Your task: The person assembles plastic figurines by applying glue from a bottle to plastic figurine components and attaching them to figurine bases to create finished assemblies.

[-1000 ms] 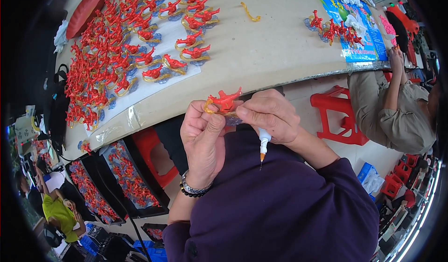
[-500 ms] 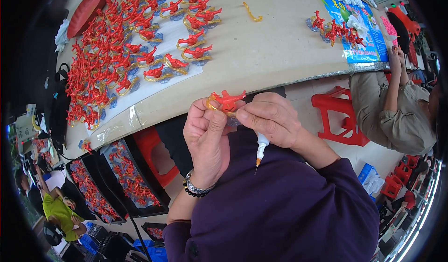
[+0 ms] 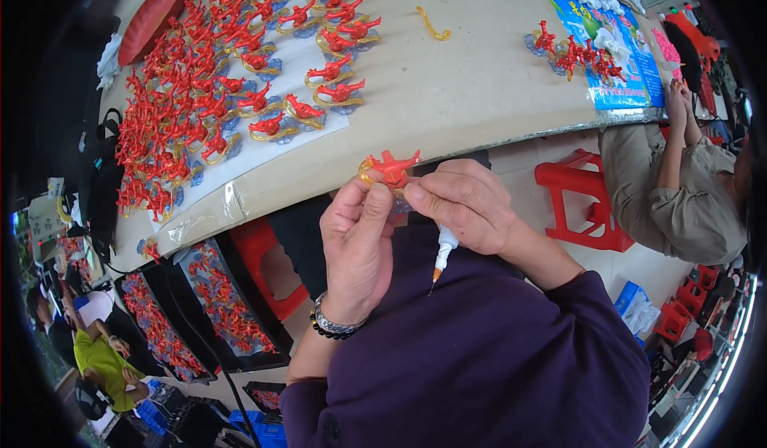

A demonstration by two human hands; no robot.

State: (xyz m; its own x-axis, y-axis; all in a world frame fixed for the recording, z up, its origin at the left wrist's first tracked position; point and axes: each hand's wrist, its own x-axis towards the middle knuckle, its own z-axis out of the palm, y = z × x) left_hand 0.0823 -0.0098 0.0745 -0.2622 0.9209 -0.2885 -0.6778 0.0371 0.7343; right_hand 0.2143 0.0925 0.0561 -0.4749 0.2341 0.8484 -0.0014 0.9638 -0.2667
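Note:
Just off the table's front edge, a small red figurine with a curved yellow translucent piece and a bluish clear base is between my hands. My left hand pinches it from the left, thumb against fingers. From the right, my right hand has thumb and forefinger closed at the figurine's lower side. A white needle-tip bottle is tucked under the right fingers, its amber nozzle and thin needle slanting down toward me. Most of the bottle and the lower part of the figurine are hidden by the fingers.
Rows of similar red figurines cover white paper on the table. A loose yellow curved piece lies beyond my hands. More figurines sit by a blue printed sheet. A red stool and a seated person are at right.
The bottle's needle has swung slightly left and up. My left hand and the figurine have shifted a little; both hands keep their grip.

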